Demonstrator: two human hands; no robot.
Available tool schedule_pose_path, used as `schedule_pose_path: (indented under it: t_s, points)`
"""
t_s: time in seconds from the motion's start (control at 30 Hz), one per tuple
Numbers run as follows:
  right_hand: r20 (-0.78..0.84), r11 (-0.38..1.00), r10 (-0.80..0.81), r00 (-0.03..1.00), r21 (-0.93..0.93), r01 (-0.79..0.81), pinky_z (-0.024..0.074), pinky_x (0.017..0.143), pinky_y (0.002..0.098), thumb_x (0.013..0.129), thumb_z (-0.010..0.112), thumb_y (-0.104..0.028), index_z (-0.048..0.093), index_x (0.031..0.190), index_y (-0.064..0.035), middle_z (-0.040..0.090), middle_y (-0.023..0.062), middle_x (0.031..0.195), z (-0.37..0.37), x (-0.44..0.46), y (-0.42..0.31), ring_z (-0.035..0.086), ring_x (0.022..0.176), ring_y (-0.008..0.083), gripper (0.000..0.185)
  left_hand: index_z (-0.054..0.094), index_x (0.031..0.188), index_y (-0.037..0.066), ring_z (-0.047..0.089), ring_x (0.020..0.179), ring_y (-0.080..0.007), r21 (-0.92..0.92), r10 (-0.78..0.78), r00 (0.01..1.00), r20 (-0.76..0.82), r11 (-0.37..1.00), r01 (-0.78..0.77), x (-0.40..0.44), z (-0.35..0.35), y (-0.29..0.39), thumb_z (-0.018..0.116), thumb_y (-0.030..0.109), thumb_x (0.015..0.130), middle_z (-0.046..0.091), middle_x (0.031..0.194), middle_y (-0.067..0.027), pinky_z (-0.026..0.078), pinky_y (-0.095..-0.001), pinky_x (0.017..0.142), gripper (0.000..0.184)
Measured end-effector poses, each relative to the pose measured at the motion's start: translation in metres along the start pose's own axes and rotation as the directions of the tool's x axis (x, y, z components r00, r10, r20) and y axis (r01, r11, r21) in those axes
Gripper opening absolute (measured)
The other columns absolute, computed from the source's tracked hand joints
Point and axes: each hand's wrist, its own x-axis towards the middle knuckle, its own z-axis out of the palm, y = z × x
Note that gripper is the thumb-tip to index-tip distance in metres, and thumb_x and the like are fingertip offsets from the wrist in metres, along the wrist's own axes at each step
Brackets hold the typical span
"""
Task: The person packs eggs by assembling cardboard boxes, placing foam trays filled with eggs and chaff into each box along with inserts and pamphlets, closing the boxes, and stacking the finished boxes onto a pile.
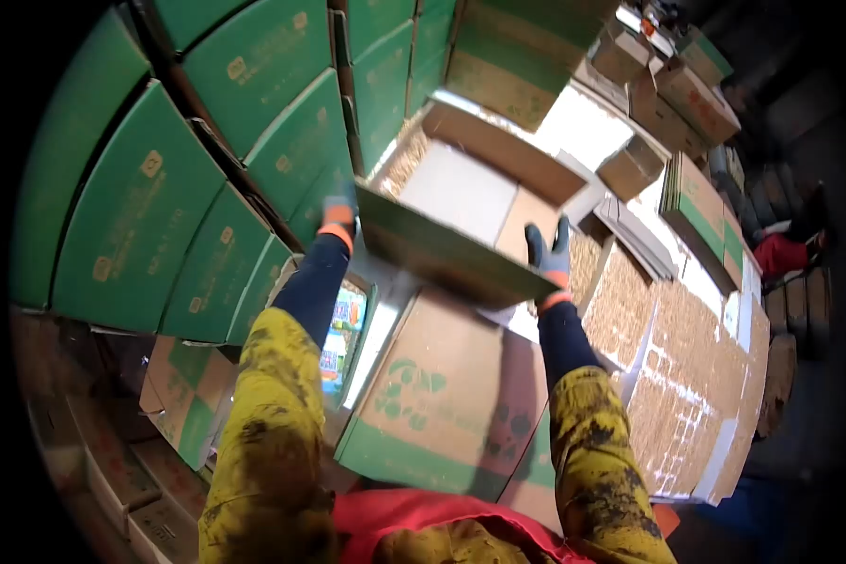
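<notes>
A large open cardboard box [442, 246] with a dark green near side stands tilted in front of me, a pale sheet [456, 193] lying inside. My left hand [339, 214], in a grey and orange glove, is at the box's left corner, its fingers blurred and partly hidden. At the right end my right hand [550, 252] has its thumb and fingers spread over the near wall; whether it presses on the wall cannot be made out. Below the box lies a flat brown and green carton [442, 395] with green print.
Green cartons [141, 216] are stacked high on the left. Straw-coloured filled sheets [686, 376] lie on the right, near folded cardboard [705, 216]. Small boxes [691, 103] stand at the back right. Colourful packets [338, 338] show beside my left forearm.
</notes>
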Motion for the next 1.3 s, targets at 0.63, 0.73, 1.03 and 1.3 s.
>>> schedule_pose_path:
  t_s: [0.63,0.73,1.03,1.3]
  points:
    - [-0.287,0.973,0.221,0.932,-0.006,-0.232,0.0439,0.085,0.0273,0.083,0.065,-0.009,0.045,0.126,0.0030,0.056,0.0087,0.116,-0.289,-0.276,0.033,0.052,0.101,0.0171,0.050,0.025,0.140,-0.003,0.033,0.130,-0.0376,0.768,0.356,0.877,0.321,0.443,-0.461,-0.333,-0.024,-0.062,0.060,0.045,0.084,0.034,0.139,-0.0262,0.030,-0.0403,0.106,0.081]
    - [-0.132,0.934,0.212,0.968,0.321,-0.160,0.0424,0.088,0.0285,0.091,0.058,-0.027,0.049,0.125,-0.0017,0.055,0.0071,0.118,-0.311,-0.252,-0.046,0.051,0.103,0.0162,0.043,0.019,0.140,-0.005,0.030,0.130,-0.0406,0.709,0.734,0.600,0.319,0.236,-0.665,-0.395,0.001,-0.011,0.062,0.042,0.083,0.030,0.140,-0.0272,0.025,-0.0443,0.107,0.086]
    - [0.020,0.989,-0.144,0.989,0.043,0.143,0.0380,0.097,0.0327,0.088,0.061,-0.017,0.045,0.129,-0.0012,0.051,0.0081,0.126,-0.387,-0.234,-0.093,0.048,0.113,0.0180,0.047,0.057,0.113,0.009,0.053,0.105,-0.0287,0.518,0.341,0.391,0.855,-0.603,-0.607,-0.556,0.055,0.108,0.055,0.042,0.084,0.060,0.109,-0.0113,0.037,-0.0403,0.095,0.044]
    - [0.455,0.375,-0.711,0.536,-0.399,0.836,0.0266,0.106,0.0502,0.077,0.067,-0.039,0.042,0.132,-0.0010,0.042,0.0223,0.134,-0.250,-0.288,-0.289,0.037,0.126,0.0402,0.071,0.059,0.119,0.014,0.057,0.104,-0.0242,0.444,-0.221,0.420,0.880,0.074,-0.893,-0.572,0.042,0.129,0.048,0.029,0.092,0.062,0.114,-0.0104,0.043,-0.0337,0.090,0.033]
